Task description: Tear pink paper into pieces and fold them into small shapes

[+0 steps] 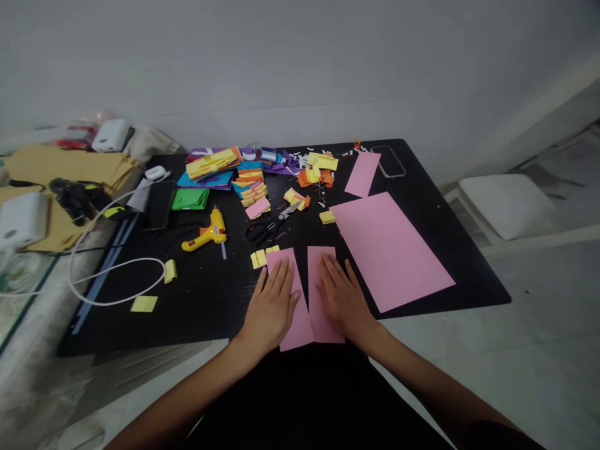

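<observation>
Two narrow pieces of pink paper lie side by side at the front edge of the black table. My left hand (270,307) rests flat on the left pink strip (297,331), fingers stretched out. On the right pink strip (314,294) lies my right hand (344,301), its fingers also extended and pressing down. The strips come together near their lower ends; I cannot tell whether they are joined. A large pink sheet (391,253) lies just right of my right hand. Small folded yellow papers (259,258) sit beyond my left fingertips.
Scissors (272,228) lie beyond my hands, with a yellow glue gun (209,232) to their left. Folded colored papers (213,164) and scraps spread along the back. A white cable (112,303) loops at left near a phone (159,205). A smaller pink piece (363,174) lies back right.
</observation>
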A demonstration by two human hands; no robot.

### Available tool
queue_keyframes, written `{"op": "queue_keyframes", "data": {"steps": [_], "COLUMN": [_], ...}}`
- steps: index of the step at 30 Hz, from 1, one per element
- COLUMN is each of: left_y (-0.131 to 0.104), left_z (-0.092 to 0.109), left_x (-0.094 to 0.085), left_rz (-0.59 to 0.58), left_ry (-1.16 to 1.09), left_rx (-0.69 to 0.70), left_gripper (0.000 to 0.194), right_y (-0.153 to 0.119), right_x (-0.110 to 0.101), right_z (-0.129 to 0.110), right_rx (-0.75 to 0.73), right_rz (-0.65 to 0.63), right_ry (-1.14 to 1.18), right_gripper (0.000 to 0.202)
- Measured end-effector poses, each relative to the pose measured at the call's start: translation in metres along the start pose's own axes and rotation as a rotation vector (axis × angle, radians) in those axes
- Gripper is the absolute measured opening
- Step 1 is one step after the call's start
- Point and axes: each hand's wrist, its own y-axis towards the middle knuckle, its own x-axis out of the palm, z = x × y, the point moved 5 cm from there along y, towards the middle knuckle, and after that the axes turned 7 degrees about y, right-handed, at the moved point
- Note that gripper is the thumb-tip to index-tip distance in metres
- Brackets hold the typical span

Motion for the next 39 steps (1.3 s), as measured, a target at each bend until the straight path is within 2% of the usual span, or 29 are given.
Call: {"op": "queue_keyframes", "data": {"steps": [12,16,20,23,25,28,32,35,39], "left_y": [0.001,0.002,0.003,0.004,0.004,0.004,0.003,0.002,0.002], "left_z": [-0.010,-0.011,-0.010,-0.010,-0.010,-0.010,-0.010,-0.011,-0.010], "left_x": [-0.004,-0.007,-0.012,-0.017,-0.021,-0.025,-0.026,-0.025,-0.024], "left_rz": [0.035,0.064,0.106,0.139,0.159,0.200,0.234,0.251,0.250], "left_ry": [-0.031,-0.070,-0.150,-0.234,-0.294,-0.369,-0.409,-0.412,-0.398], "left_rx": [0.028,0.073,0.105,0.122,0.127,0.125,0.115,0.109,0.090], "left_gripper": [0.060,0.061,0.055,0.049,0.047,0.042,0.039,0.035,0.028], "right_y": [0.007,0.014,0.029,0.046,0.059,0.078,0.095,0.096,0.083], "right_x": [-0.005,-0.011,-0.024,-0.037,-0.043,-0.043,-0.040,-0.041,-0.046], "right_z": [0.012,0.018,0.020,0.017,0.012,0.004,-0.002,0.002,0.017], "right_rx": [-0.057,-0.108,-0.195,-0.214,-0.210,-0.215,-0.265,-0.268,-0.222], "right_rz": [-0.054,-0.110,-0.182,-0.133,-0.082,-0.083,-0.182,-0.228,-0.250], "right_ry": [0.032,0.051,0.100,0.193,0.265,0.327,0.331,0.318,0.297], "right_gripper": [0.057,0.056,0.057,0.062,0.055,0.042,0.040,0.040,0.045]}}
